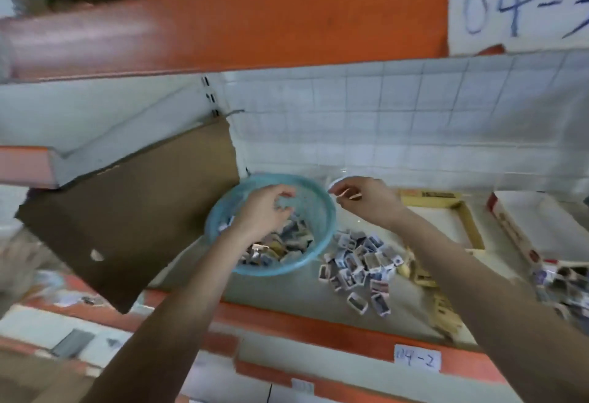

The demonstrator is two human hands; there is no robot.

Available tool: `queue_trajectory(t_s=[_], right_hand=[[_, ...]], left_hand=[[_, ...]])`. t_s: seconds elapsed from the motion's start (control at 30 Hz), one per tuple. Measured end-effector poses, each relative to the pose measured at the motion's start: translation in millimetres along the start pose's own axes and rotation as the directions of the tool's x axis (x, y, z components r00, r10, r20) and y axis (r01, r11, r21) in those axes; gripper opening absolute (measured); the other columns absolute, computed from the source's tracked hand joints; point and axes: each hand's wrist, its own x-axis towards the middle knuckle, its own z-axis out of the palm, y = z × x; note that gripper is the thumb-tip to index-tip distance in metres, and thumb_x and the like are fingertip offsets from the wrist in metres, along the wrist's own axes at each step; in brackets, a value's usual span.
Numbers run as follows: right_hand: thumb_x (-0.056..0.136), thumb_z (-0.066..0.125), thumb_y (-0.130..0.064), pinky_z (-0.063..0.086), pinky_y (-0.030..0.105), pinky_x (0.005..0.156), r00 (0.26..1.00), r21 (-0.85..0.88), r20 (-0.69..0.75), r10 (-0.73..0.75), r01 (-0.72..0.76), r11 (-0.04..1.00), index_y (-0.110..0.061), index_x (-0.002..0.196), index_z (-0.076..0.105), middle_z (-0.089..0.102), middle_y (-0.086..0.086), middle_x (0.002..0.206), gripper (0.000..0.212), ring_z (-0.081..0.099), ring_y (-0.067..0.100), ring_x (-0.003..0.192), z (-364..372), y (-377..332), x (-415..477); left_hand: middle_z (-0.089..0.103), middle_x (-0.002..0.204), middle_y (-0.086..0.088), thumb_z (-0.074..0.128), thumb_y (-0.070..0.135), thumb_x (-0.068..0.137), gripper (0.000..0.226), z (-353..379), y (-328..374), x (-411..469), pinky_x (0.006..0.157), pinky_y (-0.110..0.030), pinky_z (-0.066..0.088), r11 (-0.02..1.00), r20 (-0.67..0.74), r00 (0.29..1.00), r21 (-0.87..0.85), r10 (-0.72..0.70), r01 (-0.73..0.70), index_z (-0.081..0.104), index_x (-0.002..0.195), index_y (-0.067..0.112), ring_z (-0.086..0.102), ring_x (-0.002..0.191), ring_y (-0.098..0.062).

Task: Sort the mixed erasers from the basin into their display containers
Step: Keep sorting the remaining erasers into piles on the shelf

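Nearest the lens, two bare forearms reached forward over the orange shelf edge, which carried a small white paper label marked 04-2 (417, 361). The left hand (264, 211) hung inside the round translucent blue plastic basin (271, 272), fingers curled down over the heap of mixed paper-sleeved erasers (283, 245) in its near half; blur hid whether it gripped one. The right hand (366, 200) was raised just beyond the basin's right rim, thumb and forefinger pinched narrowly on a small pale piece (349, 195), probably an eraser.

The step in hand looked like picking and placing: one hand drawing from the basin, the other carrying a piece off. A loose pile of white-sleeved erasers (360, 264) lay on the shelf just right of the basin, so sorting was under way, with plenty left in the basin. The next move would call for setting the pinched piece with its own kind and lifting one eraser cleanly out of the tangle.

A large brown cardboard sheet (134, 221) leaned at the basin's left. A shallow yellow-edged open box (471, 227) and a white box with red trim (516, 237) lay to the right, with more erasers at the far right edge. The loose pile crowded the route from the basin towards those boxes.
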Motion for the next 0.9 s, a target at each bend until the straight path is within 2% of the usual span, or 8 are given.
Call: queue_trajectory(t_s=[0.1,0.17,0.23,0.47,0.53,0.67,0.8,0.9], right_hand=[[0.086,0.061,-0.007,0.042,0.001,0.070,0.999,0.000,0.044,-0.027,0.027,1.000,-0.016,0.103,0.069,0.067,-0.004,0.097,0.021,0.060,0.008,0.080,20,-26,21],[0.084,0.061,-0.005,0.046,0.007,0.078,0.997,-0.001,0.067,-0.042,0.042,0.999,-0.016,0.103,0.070,0.069,-0.001,0.103,0.024,0.063,0.011,0.085,35,-35,34],[0.083,0.058,-0.002,0.045,0.007,0.079,0.994,-0.015,0.104,-0.034,0.036,0.999,-0.015,0.103,0.070,0.069,0.002,0.107,0.027,0.063,0.011,0.086,48,-40,44],[0.085,0.058,-0.004,0.047,0.023,0.092,0.949,-0.199,0.299,0.098,-0.039,0.979,-0.021,0.120,0.062,0.061,-0.002,0.124,0.039,0.058,0.013,0.108,87,-48,68],[0.086,0.058,-0.004,0.047,0.024,0.092,0.935,-0.261,0.331,0.128,-0.040,0.965,-0.024,0.124,0.060,0.061,-0.001,0.125,0.043,0.058,0.015,0.109,96,-45,71],[0.084,0.062,-0.009,0.042,0.030,0.096,0.903,-0.441,0.400,0.160,0.037,0.897,-0.022,0.124,0.059,0.058,0.002,0.125,0.043,0.053,0.023,0.114,106,-37,73],[0.082,0.063,-0.008,0.039,0.031,0.097,0.910,-0.462,0.391,0.139,0.063,0.885,-0.021,0.124,0.057,0.056,0.003,0.126,0.044,0.050,0.023,0.117,111,-33,74],[0.082,0.065,-0.013,0.040,0.031,0.093,0.923,-0.470,0.364,0.126,0.066,0.880,-0.018,0.114,0.061,0.058,0.003,0.120,0.033,0.052,0.023,0.113,113,-30,75]], left_hand=[[0.063,0.117,0.001,0.064,0.010,0.086,0.029,-24,-34,-1,0.076,-0.013,0.032,0.999,-0.011,0.999,0.013,-0.046,0.046,0.062,0.115,0.013,0.052,0.102,-0.010],[0.063,0.117,0.001,0.064,0.009,0.086,0.030,-33,-54,1,0.079,-0.014,0.034,0.997,-0.002,0.998,0.043,-0.059,0.059,0.062,0.116,0.013,0.051,0.101,-0.008],[0.062,0.117,-0.001,0.065,0.007,0.085,0.032,-35,-68,6,0.084,-0.017,0.037,0.996,0.015,0.997,0.055,-0.069,0.068,0.062,0.116,0.014,0.054,0.104,-0.011],[0.059,0.125,-0.003,0.065,0.004,0.084,0.042,-30,-92,31,0.097,-0.030,0.044,0.991,0.136,0.989,0.126,-0.057,0.040,0.059,0.124,0.014,0.055,0.113,-0.017],[0.059,0.126,0.000,0.066,0.009,0.084,0.043,-26,-93,36,0.097,-0.032,0.046,0.986,0.199,0.980,0.169,-0.028,-0.006,0.059,0.124,0.019,0.055,0.113,-0.016],[0.065,0.116,0.005,0.065,0.021,0.086,0.035,-15,-96,39,0.083,-0.030,0.049,0.967,0.308,0.951,0.243,-0.003,-0.075,0.063,0.120,0.029,0.060,0.096,-0.016],[0.067,0.115,0.005,0.065,0.018,0.085,0.030,-8,-98,42,0.087,-0.031,0.049,0.960,0.294,0.955,0.256,0.034,-0.113,0.069,0.113,0.028,0.060,0.096,-0.016],[0.069,0.109,0.005,0.065,0.021,0.085,0.025,-5,-100,42,0.086,-0.031,0.050,0.962,0.248,0.967,0.242,0.063,-0.124,0.070,0.108,0.027,0.061,0.092,-0.014]])
